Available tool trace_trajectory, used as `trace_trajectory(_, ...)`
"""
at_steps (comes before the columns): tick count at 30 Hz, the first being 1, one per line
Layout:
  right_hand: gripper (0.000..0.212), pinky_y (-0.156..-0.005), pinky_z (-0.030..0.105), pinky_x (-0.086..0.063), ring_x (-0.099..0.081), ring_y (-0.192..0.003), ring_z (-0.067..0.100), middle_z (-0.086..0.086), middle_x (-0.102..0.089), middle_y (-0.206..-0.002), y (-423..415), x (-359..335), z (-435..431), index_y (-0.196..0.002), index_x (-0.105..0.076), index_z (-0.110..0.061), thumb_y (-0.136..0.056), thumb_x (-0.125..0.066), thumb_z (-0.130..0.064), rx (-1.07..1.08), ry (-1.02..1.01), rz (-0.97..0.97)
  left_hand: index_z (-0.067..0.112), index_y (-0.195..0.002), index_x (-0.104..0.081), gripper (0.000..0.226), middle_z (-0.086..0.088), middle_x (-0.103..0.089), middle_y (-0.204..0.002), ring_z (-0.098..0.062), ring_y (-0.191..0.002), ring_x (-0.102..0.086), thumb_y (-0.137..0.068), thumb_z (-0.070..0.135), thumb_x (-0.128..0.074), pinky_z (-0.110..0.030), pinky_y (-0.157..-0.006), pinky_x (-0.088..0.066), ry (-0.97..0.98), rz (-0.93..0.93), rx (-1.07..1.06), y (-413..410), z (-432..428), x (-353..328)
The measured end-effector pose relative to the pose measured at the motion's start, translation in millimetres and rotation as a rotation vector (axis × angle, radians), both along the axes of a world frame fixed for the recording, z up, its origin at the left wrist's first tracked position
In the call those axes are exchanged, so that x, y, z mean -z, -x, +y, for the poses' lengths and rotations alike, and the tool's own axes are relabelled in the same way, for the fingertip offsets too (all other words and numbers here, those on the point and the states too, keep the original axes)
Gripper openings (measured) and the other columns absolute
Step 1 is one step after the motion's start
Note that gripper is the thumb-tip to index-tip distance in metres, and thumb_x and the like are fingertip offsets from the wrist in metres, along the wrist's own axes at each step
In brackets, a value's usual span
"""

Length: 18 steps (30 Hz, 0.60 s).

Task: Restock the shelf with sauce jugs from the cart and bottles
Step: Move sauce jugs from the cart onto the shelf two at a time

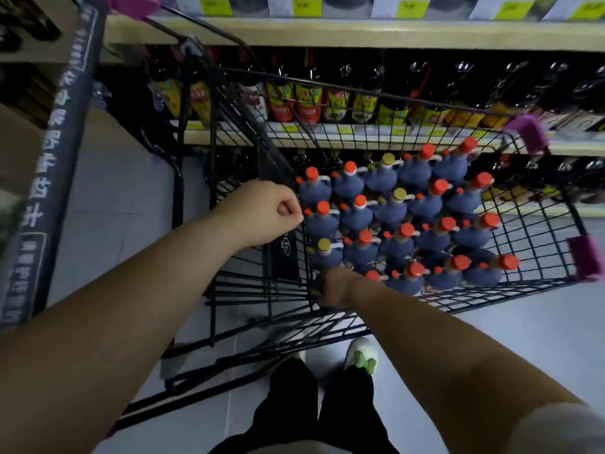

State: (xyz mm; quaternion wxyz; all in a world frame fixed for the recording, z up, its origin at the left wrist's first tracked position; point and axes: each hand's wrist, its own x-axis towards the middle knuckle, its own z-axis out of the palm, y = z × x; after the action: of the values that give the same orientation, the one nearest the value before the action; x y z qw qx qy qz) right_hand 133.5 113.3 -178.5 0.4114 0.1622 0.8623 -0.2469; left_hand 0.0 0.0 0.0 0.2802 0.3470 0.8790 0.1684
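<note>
Left grip (pixel 262 214) clasps cart rim (pixel 305 257) beside jugs (pixel 396 247) (packed cap to cap).

Pale grey floor tiles (pixel 540 339) fill the lower view. At the left stands a dark upright strip (pixel 55 152) printed with white characters. Yellow-green price labels (pixel 412 8) run along the top edge. Below, a white-and-green shoe (pixel 361 355) shows under black trousers (pixel 347 411).

White characters on the dark strip (pixel 49 152) and shelf tags (pixel 411 9) blur beyond reading.
</note>
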Motion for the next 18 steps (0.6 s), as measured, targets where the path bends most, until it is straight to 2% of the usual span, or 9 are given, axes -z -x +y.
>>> trace_trajectory(4, 0.033, -0.089, 0.036, -0.048, -0.059, -0.113, 0.033, 0.016, -0.062, -0.123, 6, 6, 0, -0.121, -0.061, -0.008, -0.092, -0.058, -0.022, -0.021, -0.059, -0.031, 0.023, -0.096, -0.070, 0.014, 0.009, -0.067, -0.088, -0.010, -0.085, -0.062, -0.088, 0.032, -0.063, -0.034, -0.080, -0.053, 0.023, 0.027, 0.007, 5, -1, 5)
trace_trajectory(8, 0.032, -0.091, 0.035, -0.046, -0.057, -0.116, 0.033, 0.017, -0.060, -0.125, 9, 7, 1, -0.123, -0.059, -0.004, -0.093, -0.056, -0.016, -0.051, -0.093, -0.019, 0.024, -0.097, -0.069, 0.014, 0.010, -0.066, -0.088, -0.009, -0.085, -0.061, -0.089, 0.033, -0.061, -0.034, -0.080, -0.053, 0.035, 0.055, 0.041, 6, -1, 7)
trace_trajectory(11, 0.027, -0.083, 0.033, -0.045, -0.059, -0.110, 0.034, 0.017, -0.062, -0.119, 7, 6, 1, -0.114, -0.061, -0.005, -0.093, -0.058, -0.021, -0.029, -0.075, 0.012, 0.024, -0.097, -0.069, 0.015, 0.009, -0.066, -0.090, -0.011, -0.086, -0.061, -0.089, 0.033, -0.061, -0.032, -0.079, -0.052, 0.045, 0.058, 0.046, 5, -1, 8)
trace_trajectory(15, 0.029, -0.070, 0.032, -0.041, -0.056, -0.087, 0.033, 0.018, -0.064, -0.103, 5, -16, 3, -0.096, -0.061, -0.007, -0.091, -0.059, -0.035, -0.001, -0.040, 0.160, 0.024, -0.095, -0.069, 0.014, 0.009, -0.065, -0.087, -0.012, -0.085, -0.061, -0.089, 0.033, -0.061, -0.032, -0.078, -0.052, 0.076, 0.050, 0.060, 2, 0, 8)
trace_trajectory(18, 0.027, -0.067, 0.035, -0.045, -0.058, -0.085, 0.034, 0.017, -0.062, -0.092, -6, -50, 11, -0.087, -0.056, -0.006, -0.084, -0.066, -0.031, 0.179, 0.041, 0.306, 0.023, -0.096, -0.069, 0.013, 0.009, -0.063, -0.086, -0.013, -0.086, -0.061, -0.088, 0.031, -0.063, -0.033, -0.080, -0.052, 0.107, 0.012, 0.073, -3, 0, 7)
